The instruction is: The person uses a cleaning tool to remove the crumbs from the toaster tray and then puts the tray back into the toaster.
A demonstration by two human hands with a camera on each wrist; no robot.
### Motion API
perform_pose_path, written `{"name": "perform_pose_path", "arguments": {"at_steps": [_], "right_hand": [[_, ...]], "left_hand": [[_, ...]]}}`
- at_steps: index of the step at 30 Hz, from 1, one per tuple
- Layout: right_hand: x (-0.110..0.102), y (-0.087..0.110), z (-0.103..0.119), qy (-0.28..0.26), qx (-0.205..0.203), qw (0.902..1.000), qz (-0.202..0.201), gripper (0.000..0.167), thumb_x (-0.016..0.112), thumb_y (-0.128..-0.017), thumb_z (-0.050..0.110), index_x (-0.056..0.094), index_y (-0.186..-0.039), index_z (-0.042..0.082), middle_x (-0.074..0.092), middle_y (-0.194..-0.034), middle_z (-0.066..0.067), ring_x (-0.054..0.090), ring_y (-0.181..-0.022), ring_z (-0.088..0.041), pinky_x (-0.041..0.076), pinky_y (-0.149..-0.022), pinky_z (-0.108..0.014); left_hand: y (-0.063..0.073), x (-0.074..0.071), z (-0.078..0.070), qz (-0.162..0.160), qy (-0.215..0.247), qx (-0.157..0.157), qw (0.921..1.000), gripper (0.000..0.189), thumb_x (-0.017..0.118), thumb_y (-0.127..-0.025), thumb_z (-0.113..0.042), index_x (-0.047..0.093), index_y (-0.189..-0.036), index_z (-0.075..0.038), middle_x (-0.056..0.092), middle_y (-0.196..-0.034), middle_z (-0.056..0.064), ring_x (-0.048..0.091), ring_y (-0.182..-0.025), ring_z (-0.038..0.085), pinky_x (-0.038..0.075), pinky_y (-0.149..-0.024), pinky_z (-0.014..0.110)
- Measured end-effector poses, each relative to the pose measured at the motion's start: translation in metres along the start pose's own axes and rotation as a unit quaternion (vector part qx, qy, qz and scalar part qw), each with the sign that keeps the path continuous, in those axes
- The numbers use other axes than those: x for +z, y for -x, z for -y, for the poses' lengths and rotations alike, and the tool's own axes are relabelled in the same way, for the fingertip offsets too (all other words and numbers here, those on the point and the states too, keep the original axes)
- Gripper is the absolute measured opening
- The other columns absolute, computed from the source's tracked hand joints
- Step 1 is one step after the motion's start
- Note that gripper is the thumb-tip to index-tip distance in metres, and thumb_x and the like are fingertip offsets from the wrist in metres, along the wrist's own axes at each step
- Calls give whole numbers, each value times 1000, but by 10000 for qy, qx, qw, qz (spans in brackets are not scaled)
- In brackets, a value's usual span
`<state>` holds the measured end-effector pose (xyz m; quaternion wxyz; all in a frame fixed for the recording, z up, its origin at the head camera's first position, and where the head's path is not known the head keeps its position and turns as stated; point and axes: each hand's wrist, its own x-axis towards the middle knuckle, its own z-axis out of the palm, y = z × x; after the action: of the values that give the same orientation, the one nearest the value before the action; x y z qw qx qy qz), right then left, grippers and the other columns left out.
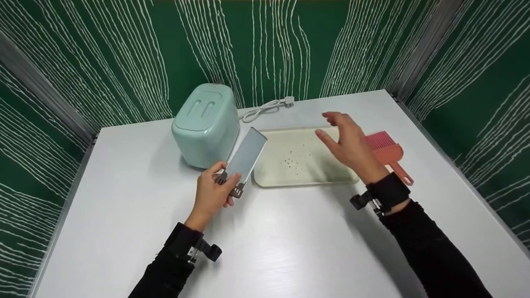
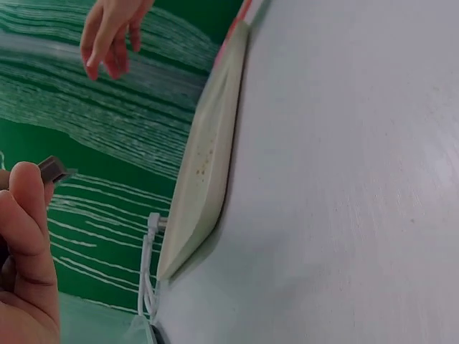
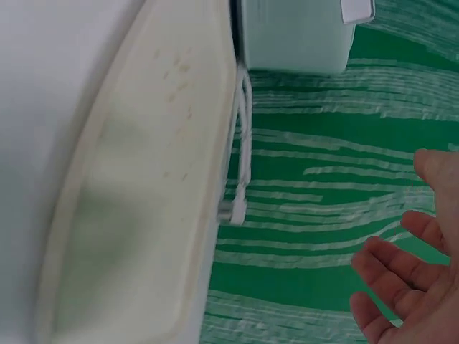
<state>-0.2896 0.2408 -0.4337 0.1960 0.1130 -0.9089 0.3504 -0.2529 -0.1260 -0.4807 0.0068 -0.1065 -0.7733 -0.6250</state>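
Observation:
My left hand (image 1: 210, 191) pinches a crumb tray (image 1: 247, 152), a flat grey metal plate with a dark slotted end, between thumb and fingers. The plate slants up beside the left edge of a cream tray (image 1: 265, 157). Dark crumbs (image 1: 290, 160) lie scattered on that tray. My right hand (image 1: 352, 147) hovers over the tray's right part, fingers spread and holding nothing; its shadow falls on the tray. In the right wrist view the right hand (image 3: 423, 279) shows loosely bent, parted fingers. A mint-green toaster (image 1: 207, 124) stands behind the left hand.
A red dustpan and brush set (image 1: 387, 151) lies right of the tray, partly behind the right hand. The toaster's white cord and plug (image 1: 288, 102) rest along the table's back edge. Green, white-streaked walls (image 1: 273, 49) enclose the white table (image 1: 281, 244).

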Motion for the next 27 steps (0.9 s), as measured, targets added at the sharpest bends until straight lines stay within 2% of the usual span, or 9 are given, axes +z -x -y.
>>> {"name": "perform_pose_path", "arguments": {"at_steps": [6, 12, 18, 27], "right_hand": [[20, -17, 39, 238, -715, 9969, 242, 61, 72, -105, 34, 52, -155, 5, 62, -144, -25, 61, -135, -41, 48, -116, -60], [40, -29, 71, 425, -1211, 9901, 577, 62, 69, -106, 39, 50, -158, 11, 62, -146, -19, 60, -136, -39, 49, -110, -64], [61, -40, 96, 715, -1757, 9793, 710, 60, 67, -107, 40, 50, -157, 11, 62, -144, -16, 62, -132, -37, 53, -104, -61], [97, -60, 138, 1054, -2080, 9656, 1149, 62, 67, -107, 42, 48, -159, 14, 59, -150, -16, 61, -137, -36, 52, -112, -60]], "left_hand": [[10, -18, -2, -52, 364, -383, 9986, 26, 78, -99, -15, 59, -114, -5, 66, -55, 4, 55, -34, 13, 45, -34, 24], [21, -34, 2, -129, 642, -554, 9963, 23, 78, -99, -14, 60, -110, -4, 67, -57, 8, 55, -34, 14, 44, -34, 24], [34, -50, 7, -253, 778, -850, 9930, 20, 76, -101, -13, 62, -112, -4, 68, -60, 9, 56, -35, 15, 44, -34, 24], [47, -73, 21, -551, 929, -1175, 9872, 17, 72, -103, -10, 59, -110, -1, 67, -58, 7, 54, -35, 13, 43, -34, 23]]}}
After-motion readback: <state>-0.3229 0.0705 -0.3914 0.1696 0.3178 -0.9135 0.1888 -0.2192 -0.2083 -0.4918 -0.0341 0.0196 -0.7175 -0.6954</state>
